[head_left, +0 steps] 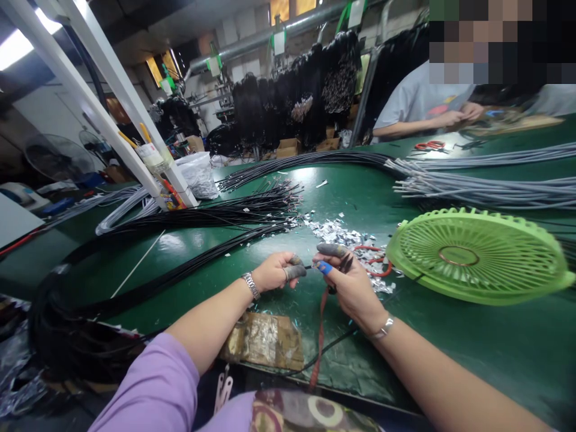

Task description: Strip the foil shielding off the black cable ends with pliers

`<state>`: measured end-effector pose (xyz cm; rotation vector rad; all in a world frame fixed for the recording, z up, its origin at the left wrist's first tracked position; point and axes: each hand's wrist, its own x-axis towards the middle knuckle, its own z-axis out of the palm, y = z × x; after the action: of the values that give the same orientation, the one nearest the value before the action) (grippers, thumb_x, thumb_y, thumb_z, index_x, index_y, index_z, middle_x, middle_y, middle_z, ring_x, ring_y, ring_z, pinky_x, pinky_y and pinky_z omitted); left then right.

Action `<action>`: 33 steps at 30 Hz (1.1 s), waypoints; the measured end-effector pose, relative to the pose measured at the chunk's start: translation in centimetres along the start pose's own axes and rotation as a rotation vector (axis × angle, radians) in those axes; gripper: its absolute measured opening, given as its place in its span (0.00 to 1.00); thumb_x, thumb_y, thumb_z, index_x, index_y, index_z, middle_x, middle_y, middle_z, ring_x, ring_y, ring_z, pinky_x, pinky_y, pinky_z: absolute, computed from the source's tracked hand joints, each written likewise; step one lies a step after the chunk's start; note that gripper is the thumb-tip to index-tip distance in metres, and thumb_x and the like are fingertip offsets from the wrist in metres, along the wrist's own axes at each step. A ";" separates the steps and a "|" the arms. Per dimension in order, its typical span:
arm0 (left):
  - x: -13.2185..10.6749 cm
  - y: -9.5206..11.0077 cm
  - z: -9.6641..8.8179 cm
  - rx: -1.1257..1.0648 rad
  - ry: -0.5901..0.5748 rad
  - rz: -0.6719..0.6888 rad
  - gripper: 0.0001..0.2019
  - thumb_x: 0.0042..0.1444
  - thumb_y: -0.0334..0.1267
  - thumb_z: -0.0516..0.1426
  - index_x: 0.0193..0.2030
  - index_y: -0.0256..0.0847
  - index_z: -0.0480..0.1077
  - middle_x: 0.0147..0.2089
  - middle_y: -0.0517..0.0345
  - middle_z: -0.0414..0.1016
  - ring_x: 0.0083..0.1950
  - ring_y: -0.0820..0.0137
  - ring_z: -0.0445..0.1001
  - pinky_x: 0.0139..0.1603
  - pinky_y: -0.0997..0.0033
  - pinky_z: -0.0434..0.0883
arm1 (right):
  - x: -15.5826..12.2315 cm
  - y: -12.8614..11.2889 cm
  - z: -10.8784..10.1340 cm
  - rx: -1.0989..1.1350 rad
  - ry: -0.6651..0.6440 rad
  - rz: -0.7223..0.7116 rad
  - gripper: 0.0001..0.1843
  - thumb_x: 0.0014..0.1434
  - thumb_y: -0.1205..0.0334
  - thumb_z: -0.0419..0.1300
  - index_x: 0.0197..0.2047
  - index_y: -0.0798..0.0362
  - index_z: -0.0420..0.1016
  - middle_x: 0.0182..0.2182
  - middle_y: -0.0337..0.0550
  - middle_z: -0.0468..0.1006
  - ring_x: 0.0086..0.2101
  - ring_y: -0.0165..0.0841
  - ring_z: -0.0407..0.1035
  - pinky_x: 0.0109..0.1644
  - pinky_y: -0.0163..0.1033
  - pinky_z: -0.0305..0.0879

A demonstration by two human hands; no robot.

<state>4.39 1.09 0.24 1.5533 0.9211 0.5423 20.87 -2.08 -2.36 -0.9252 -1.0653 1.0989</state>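
Observation:
My left hand [283, 271], grey covers on its fingertips, pinches a thin black cable [308, 267] near its end. Thumb and forefinger of my right hand [353, 279] close on the tip of that cable; the thumb has a blue wrap and the forefinger a grey cover. A dark pointed tool [345, 264] lies within my right hand, mostly hidden by the fingers. Just behind my hands are silver foil scraps [333, 231] and a red-handled tool [382, 270], partly covered by my right hand.
A green fan guard [477, 255] stands at right. Black cable bundles [202, 255] curve along the left; grey cables [490, 186] lie at the back right. Near the table's front edge are a taped cardboard piece [265, 339] and a red strap [320, 342]. A co-worker [423, 102] sits opposite.

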 end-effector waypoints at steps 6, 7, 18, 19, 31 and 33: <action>0.1 -0.2 0.1 -0.010 0.018 -0.024 0.22 0.44 0.57 0.60 0.29 0.37 0.63 0.15 0.68 0.64 0.12 0.82 0.54 0.14 0.79 0.50 | -0.7 -0.4 -0.3 -0.259 -0.148 -0.210 0.14 0.51 0.50 0.64 0.37 0.49 0.73 0.28 0.42 0.79 0.27 0.34 0.71 0.33 0.41 0.67; 0.1 -0.2 0.0 -0.031 0.018 -0.026 0.23 0.43 0.58 0.60 0.29 0.37 0.63 0.15 0.68 0.64 0.12 0.82 0.54 0.14 0.79 0.50 | -0.8 -0.4 -0.4 -0.263 -0.143 -0.228 0.14 0.53 0.50 0.63 0.38 0.49 0.73 0.29 0.43 0.79 0.27 0.35 0.70 0.32 0.40 0.67; 0.1 -0.1 -0.1 -0.140 -0.005 -0.025 0.28 0.37 0.63 0.61 0.27 0.38 0.60 0.14 0.69 0.63 0.11 0.82 0.53 0.12 0.79 0.48 | 0.3 -0.1 -0.8 -0.543 -0.265 -0.296 0.16 0.54 0.57 0.59 0.46 0.50 0.70 0.26 0.37 0.68 0.22 0.30 0.58 0.25 0.36 0.56; 0.1 -0.2 -0.1 -0.136 -0.010 -0.025 0.28 0.38 0.63 0.61 0.27 0.38 0.61 0.14 0.69 0.63 0.11 0.82 0.53 0.12 0.79 0.48 | 0.4 -0.1 -0.8 -0.581 -0.266 -0.340 0.11 0.55 0.59 0.57 0.42 0.50 0.72 0.26 0.38 0.68 0.24 0.31 0.59 0.27 0.37 0.57; -0.1 -0.3 -0.4 -0.090 -0.214 -0.119 0.22 0.39 0.55 0.63 0.27 0.37 0.64 0.15 0.66 0.65 0.12 0.82 0.54 0.13 0.81 0.49 | 0.7 -2.3 -1.9 -0.531 -0.581 -0.252 0.12 0.54 0.57 0.55 0.21 0.50 0.66 0.19 0.37 0.65 0.24 0.32 0.58 0.28 0.37 0.53; -0.2 -0.1 -0.5 -0.025 -0.294 -0.145 0.21 0.40 0.53 0.64 0.26 0.36 0.65 0.16 0.65 0.66 0.13 0.82 0.56 0.14 0.80 0.51 | 0.8 -2.4 -1.9 -0.434 -0.723 -0.070 0.11 0.50 0.56 0.57 0.20 0.51 0.66 0.18 0.35 0.64 0.23 0.31 0.57 0.27 0.36 0.52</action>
<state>3.81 1.20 0.26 1.4824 0.7893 0.2138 23.34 -1.96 -0.35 -0.8219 -1.9724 1.1957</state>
